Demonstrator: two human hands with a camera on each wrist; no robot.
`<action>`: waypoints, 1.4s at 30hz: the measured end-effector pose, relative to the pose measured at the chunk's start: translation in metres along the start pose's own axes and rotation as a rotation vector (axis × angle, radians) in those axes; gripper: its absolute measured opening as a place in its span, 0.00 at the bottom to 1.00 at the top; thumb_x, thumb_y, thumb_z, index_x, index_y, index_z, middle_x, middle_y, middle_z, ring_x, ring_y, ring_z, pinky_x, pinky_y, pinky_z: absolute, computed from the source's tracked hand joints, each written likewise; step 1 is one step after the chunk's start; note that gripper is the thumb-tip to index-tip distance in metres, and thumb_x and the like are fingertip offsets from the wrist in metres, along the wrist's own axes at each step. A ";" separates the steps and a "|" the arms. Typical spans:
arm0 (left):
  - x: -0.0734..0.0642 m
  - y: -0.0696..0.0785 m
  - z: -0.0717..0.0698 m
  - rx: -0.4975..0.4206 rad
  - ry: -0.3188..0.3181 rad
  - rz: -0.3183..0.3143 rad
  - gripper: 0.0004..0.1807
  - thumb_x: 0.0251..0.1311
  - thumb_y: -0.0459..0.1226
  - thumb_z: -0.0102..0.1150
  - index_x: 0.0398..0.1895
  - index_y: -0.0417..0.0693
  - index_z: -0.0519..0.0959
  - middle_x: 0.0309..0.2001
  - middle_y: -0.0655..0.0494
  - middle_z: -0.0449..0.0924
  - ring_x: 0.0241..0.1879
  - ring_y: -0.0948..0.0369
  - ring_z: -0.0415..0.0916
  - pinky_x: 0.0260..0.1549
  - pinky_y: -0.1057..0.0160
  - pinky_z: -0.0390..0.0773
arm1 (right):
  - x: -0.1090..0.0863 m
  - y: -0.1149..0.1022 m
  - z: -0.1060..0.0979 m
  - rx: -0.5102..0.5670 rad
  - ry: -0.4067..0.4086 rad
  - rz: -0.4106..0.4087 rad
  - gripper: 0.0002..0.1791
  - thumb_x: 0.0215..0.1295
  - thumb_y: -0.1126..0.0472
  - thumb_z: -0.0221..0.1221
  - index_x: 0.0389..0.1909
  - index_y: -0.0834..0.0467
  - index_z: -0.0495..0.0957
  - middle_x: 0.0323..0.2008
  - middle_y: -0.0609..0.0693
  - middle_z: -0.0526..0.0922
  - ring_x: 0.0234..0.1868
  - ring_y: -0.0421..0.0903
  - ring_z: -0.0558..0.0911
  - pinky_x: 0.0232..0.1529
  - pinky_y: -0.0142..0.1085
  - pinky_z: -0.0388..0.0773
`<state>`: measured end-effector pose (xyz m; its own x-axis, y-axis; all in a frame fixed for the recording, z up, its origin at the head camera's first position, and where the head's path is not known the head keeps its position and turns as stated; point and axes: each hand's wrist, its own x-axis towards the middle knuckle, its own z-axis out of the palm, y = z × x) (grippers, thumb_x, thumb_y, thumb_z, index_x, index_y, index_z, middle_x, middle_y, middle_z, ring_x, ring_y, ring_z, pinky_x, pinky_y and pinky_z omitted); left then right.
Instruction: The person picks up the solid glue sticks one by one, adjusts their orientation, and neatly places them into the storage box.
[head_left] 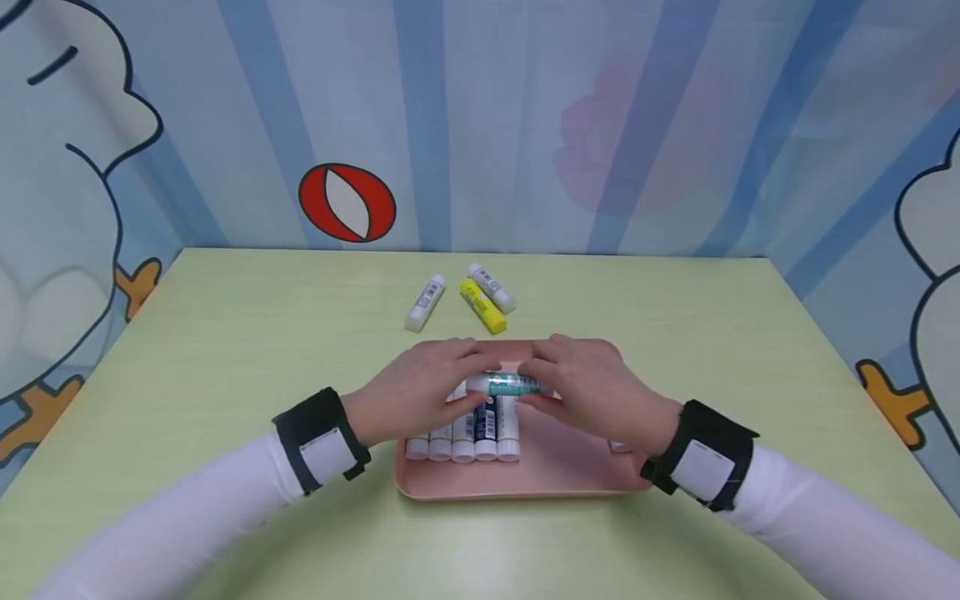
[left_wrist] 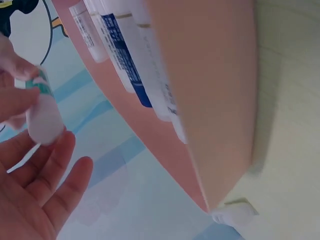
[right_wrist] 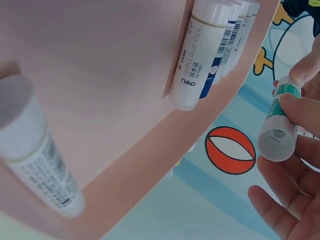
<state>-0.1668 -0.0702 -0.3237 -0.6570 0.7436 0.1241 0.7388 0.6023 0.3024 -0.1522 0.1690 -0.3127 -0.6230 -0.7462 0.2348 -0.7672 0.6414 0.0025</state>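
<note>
Both hands hold one glue stick (head_left: 510,384) with a teal label, lying level above the pink tray (head_left: 570,471). My left hand (head_left: 427,387) pinches its left end between thumb and fingers. At the other end, my right hand (head_left: 592,392) grips it the same way; in the right wrist view that white end (right_wrist: 277,145) looks round and hollow. Under the hands, a row of several white glue sticks (head_left: 507,433), including one with a navy label (head_left: 485,421), lies at the tray's left. Another white glue stick (right_wrist: 40,150) lies at its right side, mostly hidden by my right hand in the head view.
Beyond the tray, a yellow glue stick (head_left: 483,306) and two white ones, a left one (head_left: 425,302) and a right one (head_left: 492,287), lie on the pale table (head_left: 262,333). A blue striped backdrop (head_left: 487,125) closes off the table's back and sides.
</note>
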 end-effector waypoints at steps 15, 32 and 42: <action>-0.034 -0.048 0.006 -0.289 0.055 -0.539 0.26 0.65 0.42 0.61 0.62 0.42 0.69 0.36 0.51 0.74 0.31 0.57 0.72 0.28 0.63 0.75 | -0.044 0.017 0.010 0.106 -0.043 0.224 0.14 0.55 0.57 0.71 0.38 0.61 0.82 0.32 0.46 0.73 0.29 0.39 0.72 0.29 0.31 0.74; -0.037 -0.056 0.024 -0.716 -0.117 -0.709 0.30 0.69 0.37 0.53 0.70 0.34 0.58 0.33 0.47 0.80 0.23 0.57 0.79 0.23 0.60 0.81 | -0.051 0.019 0.009 0.236 -0.102 0.518 0.11 0.60 0.61 0.67 0.27 0.60 0.73 0.18 0.46 0.69 0.17 0.40 0.67 0.18 0.31 0.63; -0.036 -0.058 0.026 -0.715 -0.081 -0.666 0.29 0.67 0.31 0.51 0.69 0.30 0.58 0.34 0.45 0.79 0.20 0.58 0.79 0.21 0.59 0.81 | -0.041 0.009 0.014 0.229 -0.246 0.611 0.14 0.63 0.60 0.64 0.22 0.59 0.71 0.13 0.49 0.68 0.14 0.41 0.70 0.18 0.32 0.67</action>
<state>-0.1827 -0.1244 -0.3699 -0.8746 0.3494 -0.3362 -0.0617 0.6076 0.7919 -0.1359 0.2032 -0.3362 -0.9488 -0.3001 -0.0987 -0.2645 0.9254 -0.2715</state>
